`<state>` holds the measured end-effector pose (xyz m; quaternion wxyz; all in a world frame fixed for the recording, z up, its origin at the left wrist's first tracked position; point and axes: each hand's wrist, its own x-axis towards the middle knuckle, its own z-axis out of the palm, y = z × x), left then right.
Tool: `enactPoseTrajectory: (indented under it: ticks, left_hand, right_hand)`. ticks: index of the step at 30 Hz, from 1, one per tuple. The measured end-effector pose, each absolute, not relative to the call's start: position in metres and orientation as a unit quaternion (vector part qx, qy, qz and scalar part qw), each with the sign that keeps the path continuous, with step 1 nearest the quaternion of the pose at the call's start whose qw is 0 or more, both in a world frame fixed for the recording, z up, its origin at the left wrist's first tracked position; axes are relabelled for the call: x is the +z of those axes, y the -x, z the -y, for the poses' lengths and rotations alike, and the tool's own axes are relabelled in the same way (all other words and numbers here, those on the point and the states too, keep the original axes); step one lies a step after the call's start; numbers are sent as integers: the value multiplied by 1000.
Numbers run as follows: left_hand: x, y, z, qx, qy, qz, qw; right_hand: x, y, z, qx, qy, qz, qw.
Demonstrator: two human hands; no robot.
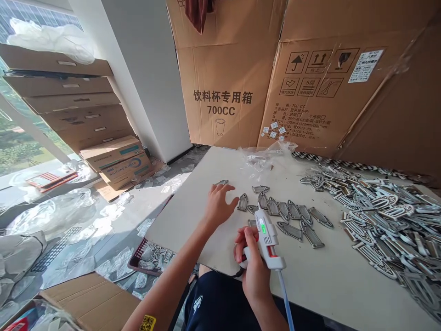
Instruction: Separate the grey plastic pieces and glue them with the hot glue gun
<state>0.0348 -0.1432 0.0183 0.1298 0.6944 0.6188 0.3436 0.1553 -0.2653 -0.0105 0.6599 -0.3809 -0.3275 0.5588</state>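
My right hand (254,264) is wrapped around the handle of a white hot glue gun (268,236) with a green-lit display and red parts. Its nozzle points away from me, over the small arched grey-metal pieces (273,207) lying loosely on the table. A long pale-blue stick (285,296) runs out of the gun's rear. To the left, my left hand (220,204) hovers with thumb and fingers apart and nothing visible in it. Just beyond its fingertips lies a single arched piece (223,182), partly hidden. Another arched piece (243,202) sits right of my thumb.
A large heap of similar pieces (389,211) covers the table's right side. Clear plastic bags (258,158) lie at the back, before tall cardboard boxes (223,69). Below the left edge is a dark red basket (132,262) with pieces inside. Plastic wrappers litter the floor.
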Motion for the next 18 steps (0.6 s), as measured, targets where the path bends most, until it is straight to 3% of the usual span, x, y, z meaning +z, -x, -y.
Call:
enactPoseTrajectory:
  ticks: [5,12,18]
  left_hand:
    - [14,-54,164,270,-771,-558,144]
    - [32,-35,196,259,-741,-597,165]
    - [34,-18,227,306,-653,-610,329]
  right_hand:
    - [-12,-156,267,550,383,332,663]
    - [-19,-158,267,556,389,348,647]
    - [-25,-159,266,561,395,383,619]
